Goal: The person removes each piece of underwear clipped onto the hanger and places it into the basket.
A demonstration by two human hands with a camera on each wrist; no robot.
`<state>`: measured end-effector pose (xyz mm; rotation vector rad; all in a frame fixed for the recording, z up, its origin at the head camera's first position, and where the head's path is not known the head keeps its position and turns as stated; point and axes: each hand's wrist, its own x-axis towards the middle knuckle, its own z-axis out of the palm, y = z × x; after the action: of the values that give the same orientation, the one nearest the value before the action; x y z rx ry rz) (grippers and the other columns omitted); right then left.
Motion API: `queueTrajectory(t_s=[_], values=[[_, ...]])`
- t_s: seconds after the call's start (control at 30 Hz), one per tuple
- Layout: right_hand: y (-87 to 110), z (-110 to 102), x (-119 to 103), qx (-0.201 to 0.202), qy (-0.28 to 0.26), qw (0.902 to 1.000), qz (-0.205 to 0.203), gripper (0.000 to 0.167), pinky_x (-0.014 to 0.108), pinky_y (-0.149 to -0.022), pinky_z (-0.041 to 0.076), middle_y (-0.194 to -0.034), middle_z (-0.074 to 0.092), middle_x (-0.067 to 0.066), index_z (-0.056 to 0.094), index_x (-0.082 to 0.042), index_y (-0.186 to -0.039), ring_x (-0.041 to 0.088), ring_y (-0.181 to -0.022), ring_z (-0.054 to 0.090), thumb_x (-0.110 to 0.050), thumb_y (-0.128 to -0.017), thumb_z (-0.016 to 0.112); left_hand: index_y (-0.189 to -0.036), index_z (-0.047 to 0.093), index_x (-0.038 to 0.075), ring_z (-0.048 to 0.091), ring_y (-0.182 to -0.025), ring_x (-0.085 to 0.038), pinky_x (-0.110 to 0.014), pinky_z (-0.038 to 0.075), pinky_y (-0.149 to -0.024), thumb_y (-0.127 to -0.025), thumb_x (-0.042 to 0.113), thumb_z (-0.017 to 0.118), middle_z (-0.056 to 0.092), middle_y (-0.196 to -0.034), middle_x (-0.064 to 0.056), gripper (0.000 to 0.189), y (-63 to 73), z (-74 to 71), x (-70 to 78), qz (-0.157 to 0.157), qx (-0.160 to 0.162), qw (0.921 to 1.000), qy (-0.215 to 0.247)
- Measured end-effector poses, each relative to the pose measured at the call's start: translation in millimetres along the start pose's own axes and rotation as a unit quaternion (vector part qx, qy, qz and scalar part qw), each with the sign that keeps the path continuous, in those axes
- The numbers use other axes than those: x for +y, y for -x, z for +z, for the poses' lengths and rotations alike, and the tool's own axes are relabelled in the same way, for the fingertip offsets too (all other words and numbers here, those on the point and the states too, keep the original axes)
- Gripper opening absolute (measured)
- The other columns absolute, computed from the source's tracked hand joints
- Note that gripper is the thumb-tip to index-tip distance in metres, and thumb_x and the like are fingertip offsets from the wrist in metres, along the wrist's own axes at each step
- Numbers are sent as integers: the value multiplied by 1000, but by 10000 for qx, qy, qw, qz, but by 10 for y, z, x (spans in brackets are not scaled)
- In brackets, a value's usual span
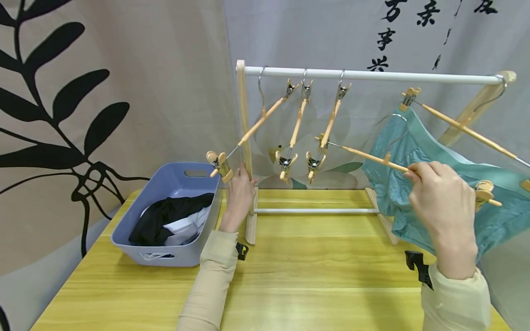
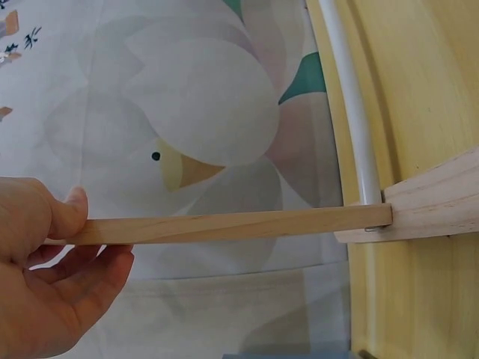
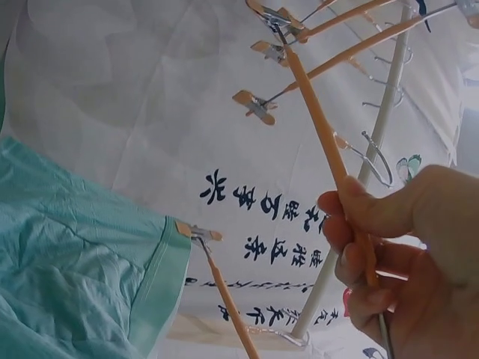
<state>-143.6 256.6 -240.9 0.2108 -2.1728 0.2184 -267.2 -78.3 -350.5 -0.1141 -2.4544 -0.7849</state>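
My left hand (image 1: 239, 195) grips the left upright post (image 1: 242, 105) of a small garment rack; in the left wrist view the thumb and fingers (image 2: 71, 213) wrap the wood. The right hand (image 1: 443, 202) holds a wooden clip hanger (image 1: 364, 155) by its bar, in front of the rack. Its metal hook (image 3: 382, 161) stands apart from the white rail (image 1: 352, 74), and no garment hangs from it. Behind this hand, teal shorts (image 1: 418, 151) hang by the waistband from clips on another wooden hanger (image 1: 463, 128) at the rail's right end.
Three bare clip hangers (image 1: 298, 124) hang on the rail's left half. A blue-grey basket (image 1: 178, 257) stands left on the wooden table (image 1: 314, 276), with black (image 1: 169, 216) and white clothes (image 1: 188, 227) inside. Printed curtains (image 1: 178, 92) hang behind the rack.
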Motion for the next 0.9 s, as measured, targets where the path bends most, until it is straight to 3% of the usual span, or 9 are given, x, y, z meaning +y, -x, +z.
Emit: queueTrajectory(t_s=[0.23,0.47,0.9], values=[[-86,-26,102,25,185,9991,375,15,60,-52,40,-84,65,24,68,5,-93,48,-68,56,-8,-92,59,-129,44,-11,65,-75,-39,-45,54,-62,-88,14,65,62,-95,-23,52,9,5,1,14,9,10000,48],[-200,-53,132,216,561,9956,725,19,63,-58,40,-90,65,28,66,7,-95,51,-82,56,-9,-93,56,-130,43,-10,66,-76,-39,-44,55,-62,-89,13,65,62,-102,-24,52,6,8,-2,-72,-76,9999,42],[-404,-148,31,326,1040,9791,1718,29,66,-72,39,-100,61,32,63,10,-105,51,-92,52,-13,-98,48,-129,42,-7,65,-73,-37,-44,53,-60,-91,15,63,61,-100,-21,48,5,3,-5,-143,-193,9997,4]])
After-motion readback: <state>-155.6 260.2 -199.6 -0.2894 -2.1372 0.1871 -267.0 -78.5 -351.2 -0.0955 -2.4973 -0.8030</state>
